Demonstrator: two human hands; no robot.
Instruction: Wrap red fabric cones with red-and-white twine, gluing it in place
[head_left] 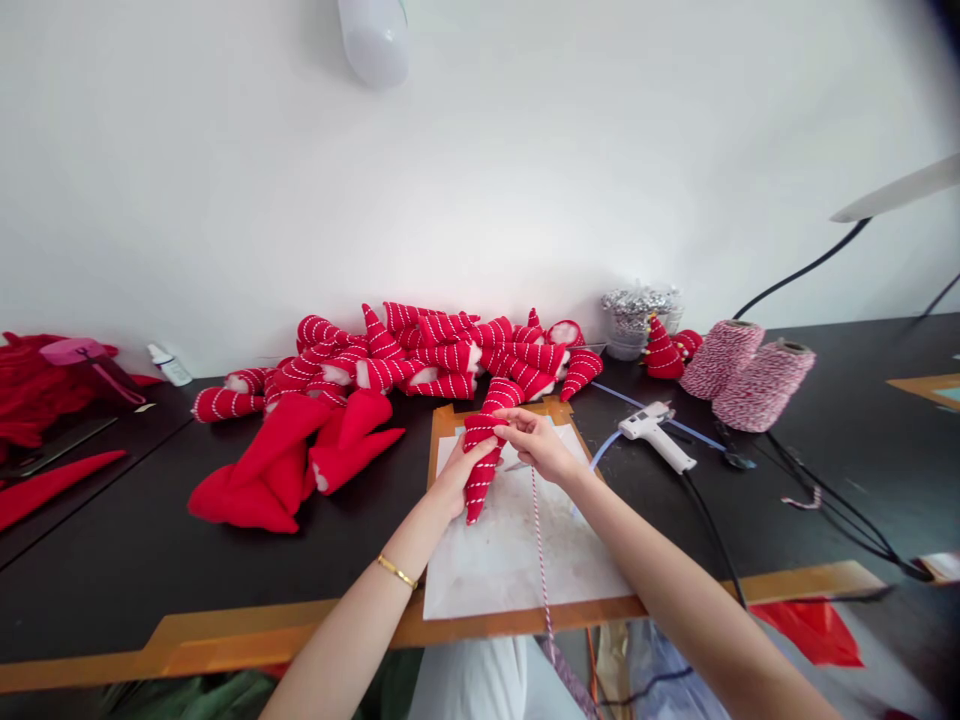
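Head view, the only one here: both hands are over a white paper sheet (517, 590) near the front edge of the black table (112, 570). The striped red fabric cone (478, 488) being worked on is just above the sheet's left half, tip pointing toward the front edge. Left hand (452, 480) has its thumb across the cone and fingers curled round it, so that's a proper hold. Right hand (546, 447) has thumb and forefinger close together against the cone's wide end; can't tell if they're actually pinching cord, fabric or nothing. A red-and-white twisted cord (539, 540) runs from under that hand down over the front edge, its upper end hidden.

Progress-wise, I'd say this cone is mostly there: pale stripes circle most of what shows, though the wide end is partly covered by fingers. Along the back edge there's a big pile of striped cones (382, 373), so plenty look done, some with white stuffing showing at the open end. Left of the sheet sit a few plain red cones (262, 480) with no stripes, which I'd count as left to do. The hot glue gun (656, 435) lies right of the sheet, with two cord spools (765, 387) toward the back right corner.
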